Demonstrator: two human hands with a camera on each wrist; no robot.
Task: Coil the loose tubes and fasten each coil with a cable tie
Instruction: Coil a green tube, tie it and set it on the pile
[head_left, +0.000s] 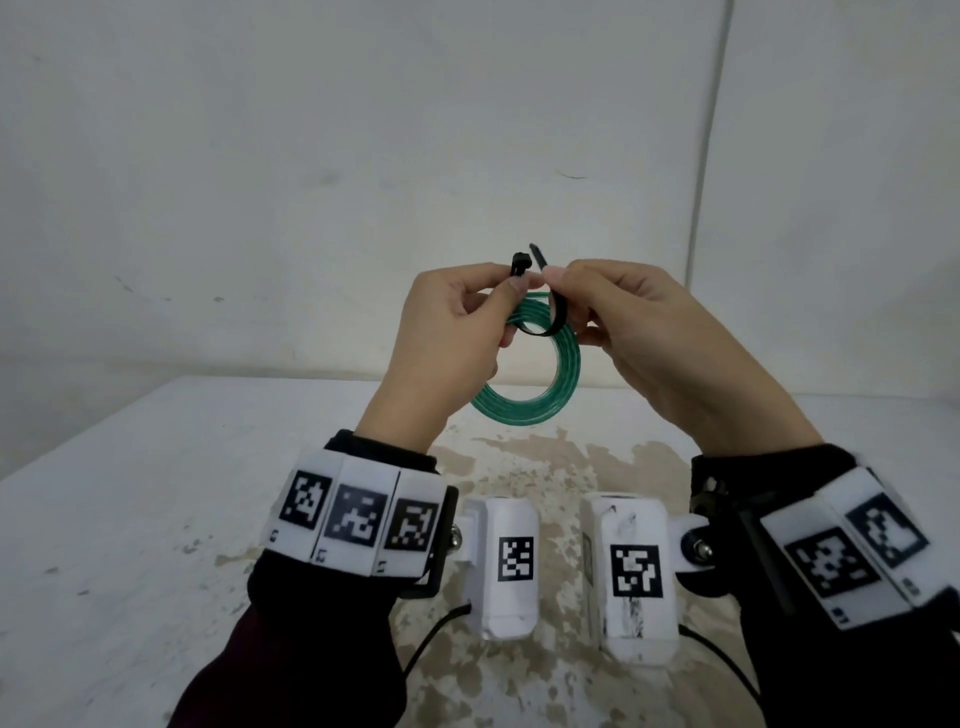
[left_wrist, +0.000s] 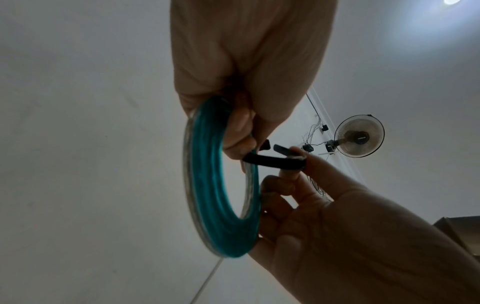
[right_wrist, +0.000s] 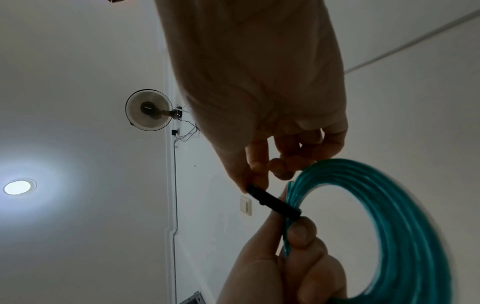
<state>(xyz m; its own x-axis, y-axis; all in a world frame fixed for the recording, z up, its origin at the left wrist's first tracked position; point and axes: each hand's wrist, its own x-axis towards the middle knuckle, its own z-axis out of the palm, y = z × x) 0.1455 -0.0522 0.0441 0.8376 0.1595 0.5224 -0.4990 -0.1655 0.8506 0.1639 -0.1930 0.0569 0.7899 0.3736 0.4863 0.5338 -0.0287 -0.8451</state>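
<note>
Head view, frame centre: our left hand (head_left: 457, 322) and right hand (head_left: 623, 317) each pinch one end of the black plastic cable tie (head_left: 556, 312), looped round the coiled green translucent tube (head_left: 540, 384).

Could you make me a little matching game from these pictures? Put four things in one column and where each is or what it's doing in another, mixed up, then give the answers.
Things:
1. green tube coil
2. black cable tie
3. left hand
4. right hand

States:
A. pinches the tie's pointed tail end
B. held up in the air above the table, wound into a ring
C. looped round the coil, its ends not yet joined
D. pinches the tie's head end

Pairs: 1-B, 2-C, 3-D, 4-A
</note>
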